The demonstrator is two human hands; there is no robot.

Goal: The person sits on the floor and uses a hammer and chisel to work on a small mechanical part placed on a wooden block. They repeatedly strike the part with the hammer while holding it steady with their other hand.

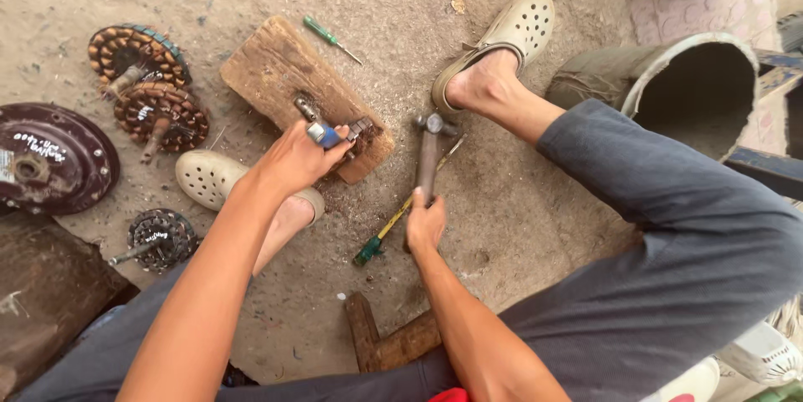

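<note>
From the head view, the left hand (297, 155) gripped a blue-handled tool (322, 134) against the wooden block (284, 76); the right hand (425, 222) clasped a hammer (428, 155). A glancing blow might have struck fingers, or perhaps shifted the block.

Browns, greys and coppers on a sandy floor

A brown wooden block (305, 92), 2 perforated beige clogs (502, 38), grey trousers (669, 226), a green-handled screwdriver (330, 39), copper-striped windings (138, 55), a maroon round cover (52, 159) and a blue-banded tool (322, 134) are seen.
</note>
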